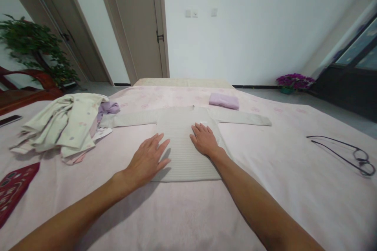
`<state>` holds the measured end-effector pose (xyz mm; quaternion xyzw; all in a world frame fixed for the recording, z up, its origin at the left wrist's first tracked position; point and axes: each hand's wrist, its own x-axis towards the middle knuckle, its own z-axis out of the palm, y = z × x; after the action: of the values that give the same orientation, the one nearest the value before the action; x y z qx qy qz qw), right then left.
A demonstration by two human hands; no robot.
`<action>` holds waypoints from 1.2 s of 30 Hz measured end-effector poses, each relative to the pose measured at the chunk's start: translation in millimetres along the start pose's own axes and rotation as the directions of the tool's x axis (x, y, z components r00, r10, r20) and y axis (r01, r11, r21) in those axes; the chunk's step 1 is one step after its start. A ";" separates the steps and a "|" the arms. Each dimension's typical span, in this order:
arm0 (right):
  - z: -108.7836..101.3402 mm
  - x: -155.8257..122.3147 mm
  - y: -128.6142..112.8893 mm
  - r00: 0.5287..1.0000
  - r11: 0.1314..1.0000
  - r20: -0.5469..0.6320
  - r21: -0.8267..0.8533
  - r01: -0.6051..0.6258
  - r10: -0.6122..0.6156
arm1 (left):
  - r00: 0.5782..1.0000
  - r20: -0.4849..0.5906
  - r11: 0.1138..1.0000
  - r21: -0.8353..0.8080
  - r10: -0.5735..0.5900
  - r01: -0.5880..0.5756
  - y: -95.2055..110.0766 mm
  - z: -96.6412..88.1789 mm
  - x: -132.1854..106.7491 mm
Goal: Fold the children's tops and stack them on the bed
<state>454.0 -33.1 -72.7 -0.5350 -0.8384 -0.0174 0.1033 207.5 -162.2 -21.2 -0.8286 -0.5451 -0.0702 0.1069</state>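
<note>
A pale grey ribbed long-sleeved top [182, 141] lies spread out on the pink bedspread, its sleeves stretched to either side and its hem toward me. My right hand [203, 139] rests flat on the right part of its body, fingers extended. Over the lower left edge hovers my left hand [149, 159], fingers spread, with a shadow under it on the fabric. Neither hand grips anything. The left cuff reaches the edge of a clothes pile [70, 121], white and lilac.
A folded lilac garment [224, 100] lies beyond the right sleeve. Eyeglasses [359, 157] are at the right. On the left are a dark red packet [17, 188] and a phone [10, 120]. A wooden chair [41, 80] and a leafy plant [35, 47] stand beyond.
</note>
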 end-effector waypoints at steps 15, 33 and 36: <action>0.9 -1.0 0.2 0.999 1.000 0.023 -0.003 -0.024 0.025 | 0.957 0.099 0.956 -0.087 -0.271 0.280 -10.9 77.7 105.4; 8.7 65.3 3.9 0.994 0.994 0.019 0.007 -0.107 0.107 | 0.955 0.038 0.955 -0.027 -0.294 0.296 -8.4 88.0 102.4; 22.5 75.2 27.0 0.988 0.989 0.047 0.008 -0.149 0.148 | 0.956 0.035 0.956 -0.022 -0.291 0.292 -8.6 88.3 101.8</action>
<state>444.3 48.7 -82.4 -0.5956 -0.7984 0.0075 0.0880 239.9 -46.1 -82.0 -0.7415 -0.6619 -0.0797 0.0756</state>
